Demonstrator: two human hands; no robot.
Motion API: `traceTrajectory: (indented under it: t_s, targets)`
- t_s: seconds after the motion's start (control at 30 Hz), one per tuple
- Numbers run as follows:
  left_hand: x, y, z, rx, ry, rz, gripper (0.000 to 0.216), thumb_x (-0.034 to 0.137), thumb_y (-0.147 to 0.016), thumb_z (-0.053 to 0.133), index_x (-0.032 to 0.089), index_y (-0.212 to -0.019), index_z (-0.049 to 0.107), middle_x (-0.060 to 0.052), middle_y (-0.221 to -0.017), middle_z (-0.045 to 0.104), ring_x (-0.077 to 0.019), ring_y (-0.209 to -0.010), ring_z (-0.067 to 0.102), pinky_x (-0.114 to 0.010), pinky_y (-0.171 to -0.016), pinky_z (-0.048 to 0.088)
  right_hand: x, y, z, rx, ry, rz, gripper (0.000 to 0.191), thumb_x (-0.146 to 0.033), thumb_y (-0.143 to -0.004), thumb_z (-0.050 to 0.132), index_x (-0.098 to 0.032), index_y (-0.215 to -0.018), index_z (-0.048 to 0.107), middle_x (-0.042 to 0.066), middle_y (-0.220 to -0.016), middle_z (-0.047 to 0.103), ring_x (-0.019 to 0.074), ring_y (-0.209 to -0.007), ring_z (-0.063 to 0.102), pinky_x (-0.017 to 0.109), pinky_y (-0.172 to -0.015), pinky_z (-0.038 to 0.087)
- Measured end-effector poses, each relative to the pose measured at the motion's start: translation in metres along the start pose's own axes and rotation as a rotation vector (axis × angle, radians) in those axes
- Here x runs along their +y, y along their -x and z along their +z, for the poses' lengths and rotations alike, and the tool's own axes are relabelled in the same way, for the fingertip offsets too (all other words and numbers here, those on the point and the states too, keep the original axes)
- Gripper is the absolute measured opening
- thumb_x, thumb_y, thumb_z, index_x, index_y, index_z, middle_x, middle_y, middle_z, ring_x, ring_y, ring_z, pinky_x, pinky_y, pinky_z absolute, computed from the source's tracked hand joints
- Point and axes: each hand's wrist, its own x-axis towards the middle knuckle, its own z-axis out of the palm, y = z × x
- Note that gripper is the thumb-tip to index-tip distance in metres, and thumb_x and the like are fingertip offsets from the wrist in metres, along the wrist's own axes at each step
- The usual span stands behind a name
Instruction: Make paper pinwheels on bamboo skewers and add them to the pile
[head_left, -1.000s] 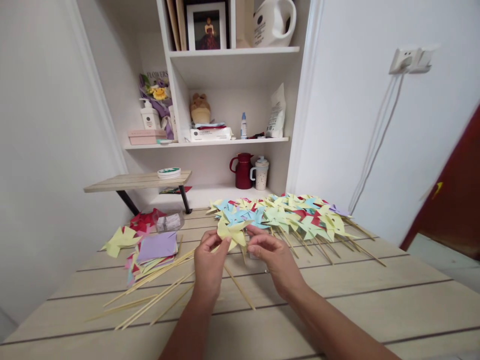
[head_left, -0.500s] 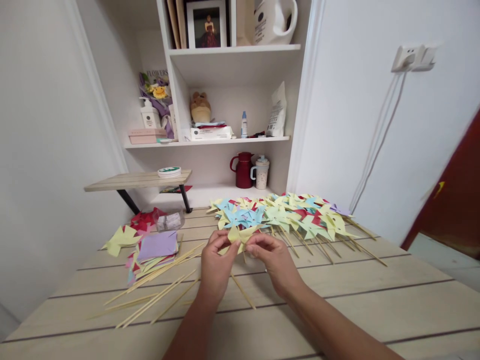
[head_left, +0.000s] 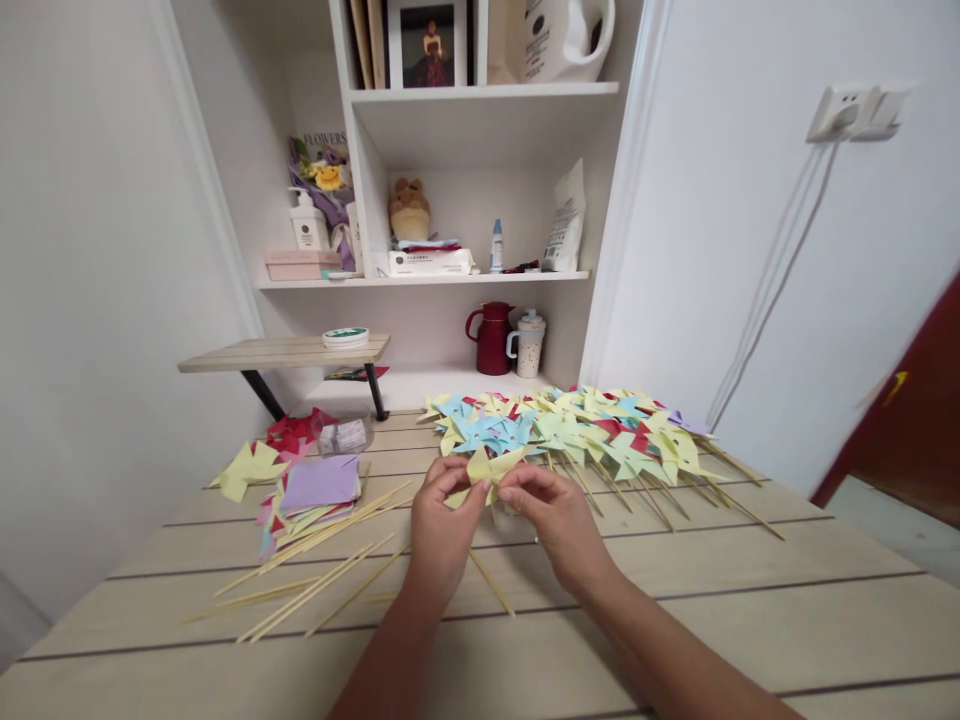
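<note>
Between my two hands is a pale yellow paper pinwheel point(head_left: 491, 466), held just above the table in front of the pinwheel pile. My left hand point(head_left: 448, 515) is closed, its thumb and fingers pinching the pinwheel's left side and middle. From the right, my right hand point(head_left: 551, 515) pinches at the pinwheel's centre with thumb and forefinger; whatever small piece sits in that pinch is hidden. Below the hands a thin wooden stick point(head_left: 492, 582) slants across the tabletop. Finished pinwheels point(head_left: 562, 435) in yellow, blue, green and red lie heaped behind, their sticks pointing forward.
Loose wooden sticks point(head_left: 322, 590) lie at the left. Behind them are stacked paper squares point(head_left: 321, 483), a yellow folded paper point(head_left: 247, 470) and a clear box point(head_left: 343, 436). A small raised shelf point(head_left: 281, 354) stands on black legs at the back left. A red jug point(head_left: 493, 340) stands farther back.
The whole view has shifted slightly, so things appear a little farther right. Both hands keep their pinch on the yellow pinwheel, with only small finger movement.
</note>
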Motion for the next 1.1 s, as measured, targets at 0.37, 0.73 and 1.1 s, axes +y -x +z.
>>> traceTrajectory:
  t_s: [0.37,0.73,1.1]
  targets:
    - [0.002,0.0012,0.0029,0.035,-0.005,0.021,0.008,0.025,-0.077,0.07,0.017,-0.075,0.074,-0.006,-0.095,0.062,-0.0182,-0.088,0.063,-0.028,-0.081,0.05,-0.0061,0.0003,-0.0025,0.04,0.161,-0.032,0.008,-0.029,-0.071,0.075,-0.021,-0.07,0.072,-0.001,-0.071,0.069,0.0172,-0.071,0.055,0.03,-0.069,0.041]
    - [0.0043,0.0017,0.0029,0.032,-0.017,0.039,0.008,0.025,-0.076,0.072,0.019,-0.072,0.075,-0.006,-0.091,0.063,-0.0195,-0.089,0.063,-0.028,-0.08,0.05,-0.0094,0.0021,-0.0012,0.071,0.232,-0.078,0.01,-0.031,-0.073,0.074,-0.022,-0.071,0.072,0.002,-0.075,0.072,0.0203,-0.075,0.061,0.033,-0.074,0.046]
    - [0.006,0.0012,0.0033,0.008,0.044,-0.009,0.009,0.027,-0.075,0.073,0.019,-0.075,0.076,-0.005,-0.092,0.063,-0.0193,-0.089,0.062,-0.028,-0.081,0.05,-0.008,0.0046,-0.0033,0.084,0.295,-0.166,0.009,-0.03,-0.078,0.073,-0.022,-0.073,0.071,0.001,-0.075,0.071,0.019,-0.074,0.06,0.031,-0.072,0.045]
